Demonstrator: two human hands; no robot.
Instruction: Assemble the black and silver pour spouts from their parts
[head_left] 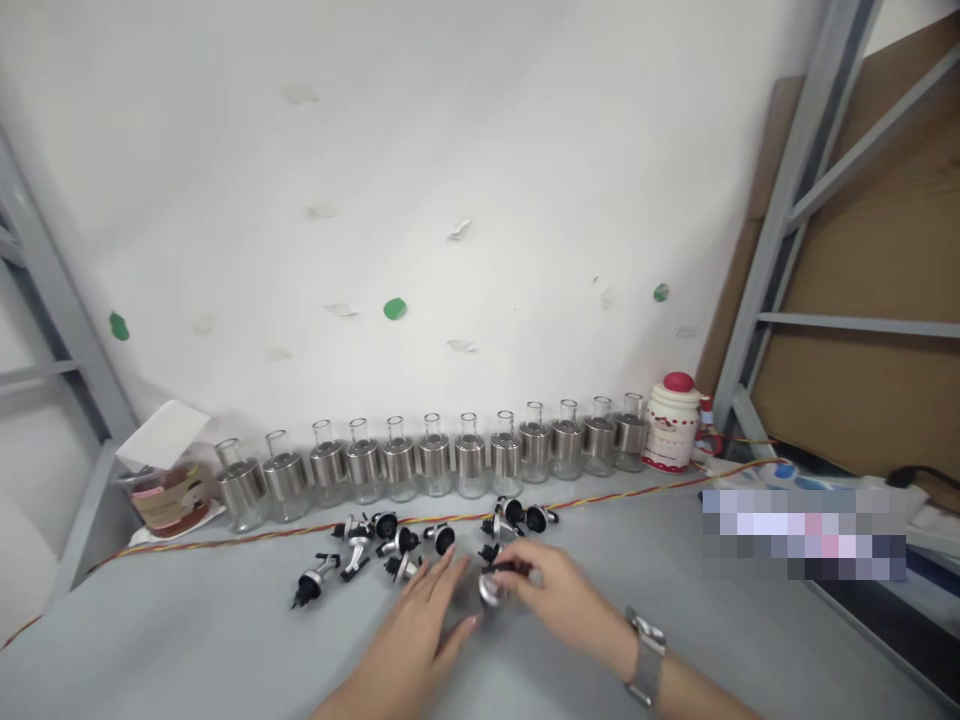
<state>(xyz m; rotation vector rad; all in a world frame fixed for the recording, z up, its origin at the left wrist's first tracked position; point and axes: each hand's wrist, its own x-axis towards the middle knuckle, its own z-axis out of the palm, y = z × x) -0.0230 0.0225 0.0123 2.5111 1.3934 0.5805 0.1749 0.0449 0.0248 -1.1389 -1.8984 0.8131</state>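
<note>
My right hand (551, 590) pinches a silver-and-black bottle pourer (491, 590) just above the table, its outline a little blurred. My left hand (416, 630) is beside it on the left, fingers stretched forward and thumb apart, with nothing in its grasp. Beyond the left fingertips lie several more pourers, among them one with its black stopper facing me (444, 540) and one on its side at the far left (315, 580). Another small group of pourers (536, 517) lies beyond my right hand. One black-ended pourer (489, 553) is partly hidden by the right fingers.
Several glass bottles with metal sleeves (470, 460) stand in a row along the white wall, their necks uncovered. A red-lidded jar (671, 425) ends the row at right; a brown-filled container (169, 500) stands at left. A twisted red-yellow cord (585, 500) crosses the grey table (187, 630).
</note>
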